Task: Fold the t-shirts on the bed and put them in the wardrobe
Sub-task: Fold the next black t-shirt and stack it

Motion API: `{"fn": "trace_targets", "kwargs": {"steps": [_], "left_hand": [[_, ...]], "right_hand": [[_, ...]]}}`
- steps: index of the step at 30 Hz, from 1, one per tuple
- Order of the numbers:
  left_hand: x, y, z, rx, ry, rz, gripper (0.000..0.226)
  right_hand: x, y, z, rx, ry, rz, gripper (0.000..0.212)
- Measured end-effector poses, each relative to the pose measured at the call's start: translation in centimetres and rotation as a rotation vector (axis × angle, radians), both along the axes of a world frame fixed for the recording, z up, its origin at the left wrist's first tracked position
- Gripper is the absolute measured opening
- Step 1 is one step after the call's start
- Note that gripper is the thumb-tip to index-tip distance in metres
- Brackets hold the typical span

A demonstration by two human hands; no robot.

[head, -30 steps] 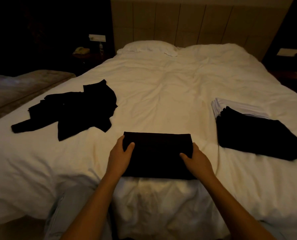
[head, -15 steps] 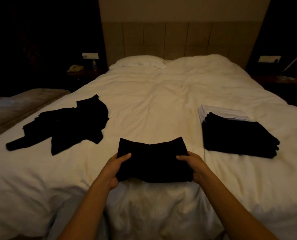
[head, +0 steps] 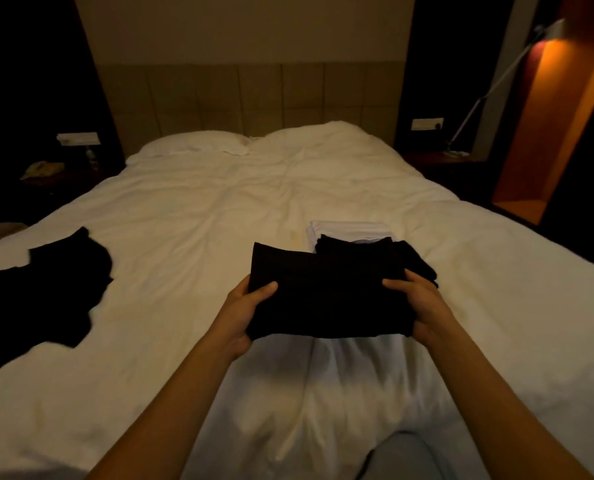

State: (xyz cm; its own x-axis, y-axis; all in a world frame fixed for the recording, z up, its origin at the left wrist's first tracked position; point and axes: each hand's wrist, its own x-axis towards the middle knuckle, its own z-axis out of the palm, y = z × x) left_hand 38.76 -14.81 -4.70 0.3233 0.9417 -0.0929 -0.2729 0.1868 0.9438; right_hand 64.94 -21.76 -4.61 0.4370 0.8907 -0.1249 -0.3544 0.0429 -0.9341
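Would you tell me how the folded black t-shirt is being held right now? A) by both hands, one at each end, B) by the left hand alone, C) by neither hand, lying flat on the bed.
A: the left hand and the right hand each grip one end of the folded black t-shirt, lifted above the bed.

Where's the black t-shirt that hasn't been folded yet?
The unfolded black t-shirt lies spread on the white bed at the far left of the head view.
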Motion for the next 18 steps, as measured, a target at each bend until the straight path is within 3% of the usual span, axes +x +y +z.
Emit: {"fn": "trace_targets", "kwargs": {"steps": [10, 18], "left_hand": [[12.8, 6.8, 1.7, 0.018, 0.013, -0.081, 0.032], [16.6, 11.7, 0.5, -0.09, 0.075, -0.042, 0.032]], "right_hand": [[12.1, 4.6, 1.5, -0.052, -0.139, -0.111, 0.029], [16.9, 11.0, 1.0, -0.196, -0.264, -0.092, 0.021]]}}
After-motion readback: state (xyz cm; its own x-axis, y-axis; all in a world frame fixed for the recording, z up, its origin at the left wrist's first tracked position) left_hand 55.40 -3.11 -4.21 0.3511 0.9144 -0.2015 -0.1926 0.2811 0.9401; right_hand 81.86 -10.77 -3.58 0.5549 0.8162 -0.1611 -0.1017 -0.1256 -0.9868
